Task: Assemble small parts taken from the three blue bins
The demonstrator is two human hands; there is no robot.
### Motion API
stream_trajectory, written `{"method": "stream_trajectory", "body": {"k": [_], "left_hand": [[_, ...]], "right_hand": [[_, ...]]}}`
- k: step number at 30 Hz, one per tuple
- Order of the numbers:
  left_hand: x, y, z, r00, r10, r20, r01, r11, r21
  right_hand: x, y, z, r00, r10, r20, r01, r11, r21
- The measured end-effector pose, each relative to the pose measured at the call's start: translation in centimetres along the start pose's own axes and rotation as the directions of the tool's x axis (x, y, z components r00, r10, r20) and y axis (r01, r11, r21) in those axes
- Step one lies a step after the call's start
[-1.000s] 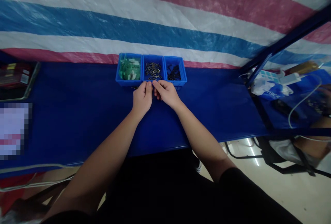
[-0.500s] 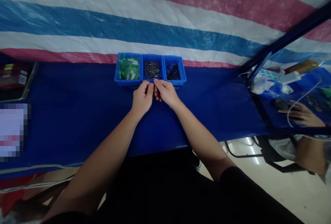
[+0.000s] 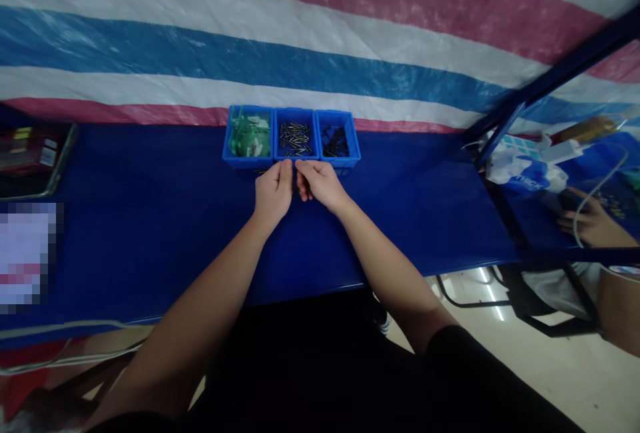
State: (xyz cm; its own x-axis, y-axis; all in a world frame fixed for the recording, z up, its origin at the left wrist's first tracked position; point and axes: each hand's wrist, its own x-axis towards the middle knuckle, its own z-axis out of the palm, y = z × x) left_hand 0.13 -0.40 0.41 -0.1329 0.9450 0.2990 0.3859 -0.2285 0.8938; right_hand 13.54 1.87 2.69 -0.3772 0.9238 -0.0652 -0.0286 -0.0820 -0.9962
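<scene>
Hands are held together at frame centre, just below three blue bins. Left hand [image 3: 273, 191] and right hand [image 3: 320, 183] are curled, fingertips pinched together over something too small to be identified. Middle bin [image 3: 296, 137] is filled with small metal pins; green parts [image 3: 249, 135] at left, black parts [image 3: 336, 141] at right. Blue table [image 3: 150, 219] is underneath.

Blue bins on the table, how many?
3, in a touching row at the table's far edge, just beyond both hands: left bin holds green parts, middle bin small metal pins, right bin black parts. No others visible.
</scene>
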Motion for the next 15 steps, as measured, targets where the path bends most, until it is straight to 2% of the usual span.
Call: {"method": "stream_trajectory", "body": {"k": [4, 9, 15], "left_hand": [[-0.06, -0.15, 0.01, 0.999, -0.038, 0.001, 0.038, 0.999, 0.001], [-0.06, -0.66, 0.24, 0.998, -0.067, -0.019, 0.067, 0.998, 0.002], [-0.05, -0.96, 0.41, 0.997, -0.078, -0.016, 0.078, 0.997, -0.022]], "right_hand": [[-0.01, 0.02, 0.06, 1.0, 0.002, -0.014, -0.002, 1.0, 0.027], [0.19, -0.04, 0.08, 0.996, 0.011, -0.092, -0.009, 1.0, 0.024], [0.39, 0.1, -0.03, 0.986, -0.047, -0.158, 0.052, 0.998, 0.025]]}}
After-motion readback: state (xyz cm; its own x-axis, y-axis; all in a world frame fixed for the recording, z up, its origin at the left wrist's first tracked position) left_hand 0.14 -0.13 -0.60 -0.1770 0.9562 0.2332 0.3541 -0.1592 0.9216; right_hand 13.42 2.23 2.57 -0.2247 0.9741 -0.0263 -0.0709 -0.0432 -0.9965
